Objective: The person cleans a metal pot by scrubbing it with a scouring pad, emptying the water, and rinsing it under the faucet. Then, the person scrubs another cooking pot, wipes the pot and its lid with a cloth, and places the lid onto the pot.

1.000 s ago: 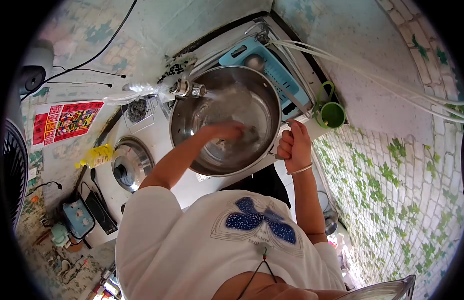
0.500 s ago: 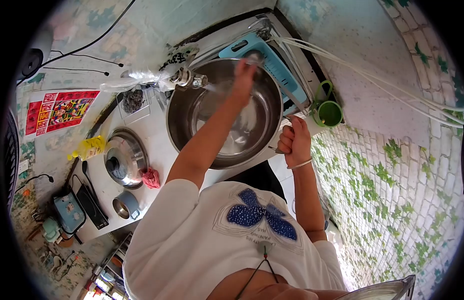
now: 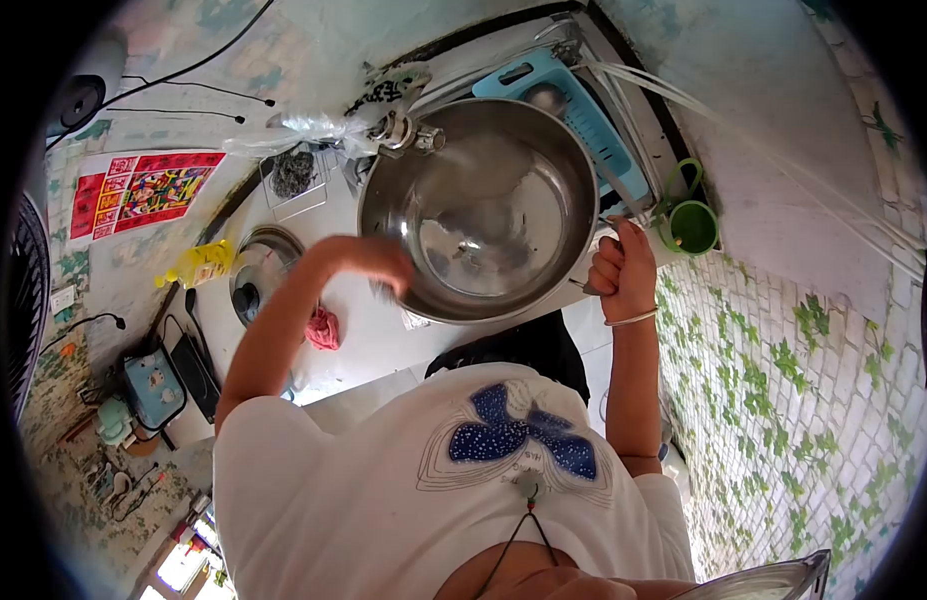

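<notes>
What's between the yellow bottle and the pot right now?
In the head view, the lid lies next to the bottle; then comes the left hand, blurred, at the pot's left edge.

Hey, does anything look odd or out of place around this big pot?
Yes: crumpled clear plastic is bunched at the tap, beside the pot, an odd spot for it. Whether it's tied on, I can't tell.

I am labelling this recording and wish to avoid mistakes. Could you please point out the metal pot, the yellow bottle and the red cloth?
Metal pot point(image 3: 577, 207): head view, inner wall.
Yellow bottle point(image 3: 205, 264): head view, middle of its body.
Red cloth point(image 3: 323, 329): head view, bunched middle.
</notes>
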`<state>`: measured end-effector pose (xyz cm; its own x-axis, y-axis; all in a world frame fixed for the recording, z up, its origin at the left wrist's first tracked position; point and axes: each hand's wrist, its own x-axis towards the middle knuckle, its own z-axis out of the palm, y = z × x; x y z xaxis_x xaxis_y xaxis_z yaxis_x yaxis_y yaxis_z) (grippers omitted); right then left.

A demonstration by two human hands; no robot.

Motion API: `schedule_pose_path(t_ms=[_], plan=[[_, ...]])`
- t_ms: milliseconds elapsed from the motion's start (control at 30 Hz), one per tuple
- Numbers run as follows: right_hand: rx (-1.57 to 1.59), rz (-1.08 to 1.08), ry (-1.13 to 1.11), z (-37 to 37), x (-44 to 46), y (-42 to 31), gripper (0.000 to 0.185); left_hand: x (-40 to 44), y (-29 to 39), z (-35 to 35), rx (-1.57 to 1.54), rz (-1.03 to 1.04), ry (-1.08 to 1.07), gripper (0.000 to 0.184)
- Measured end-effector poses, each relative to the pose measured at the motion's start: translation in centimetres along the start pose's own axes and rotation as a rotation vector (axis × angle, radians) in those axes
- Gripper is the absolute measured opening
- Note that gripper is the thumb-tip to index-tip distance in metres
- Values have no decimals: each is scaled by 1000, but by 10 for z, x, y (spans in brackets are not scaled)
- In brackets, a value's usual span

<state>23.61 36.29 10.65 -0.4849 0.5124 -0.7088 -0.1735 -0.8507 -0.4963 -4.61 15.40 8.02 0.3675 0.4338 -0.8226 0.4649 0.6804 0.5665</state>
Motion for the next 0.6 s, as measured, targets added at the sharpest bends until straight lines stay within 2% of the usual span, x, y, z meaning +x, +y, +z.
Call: schedule_pose_path(t_ms=[33,100,167,200,233,300,333,400,467,500,533,600], plan=[[3,-9,9,1,-1,0,14,3,-26,-16,428,130,181,22],[12,-5,14,4,-2,0,14,17,9,-24,978,-213,51,27],[10,1,42,4,-2,-1,14,51,1,-2,379,47,-59,32],[13,-3,45,4,-2,-1,14,71,18,5,501,231,-153,34],[13,-13,34,4,-2,-1,14,87,21,24,427,480,46,36],[20,-19,28,4,-5,0,14,112,55,62,313,764,377,42],[14,-20,27,5,-6,-1,14,124,63,62,316,763,371,42],[11,-19,32,4,-5,-1,14,142,67,58,592,705,549,53],[15,-17,12,-1,-7,1,14,147,42,34,999,835,822,60],[17,-14,17,0,-8,2,14,162,8,24,917,726,978,58],[22,-8,24,2,-8,2,14,142,6,18,676,383,985,55],[32,-7,30,5,-6,0,14,130,-19,4,578,-54,1120,59]])
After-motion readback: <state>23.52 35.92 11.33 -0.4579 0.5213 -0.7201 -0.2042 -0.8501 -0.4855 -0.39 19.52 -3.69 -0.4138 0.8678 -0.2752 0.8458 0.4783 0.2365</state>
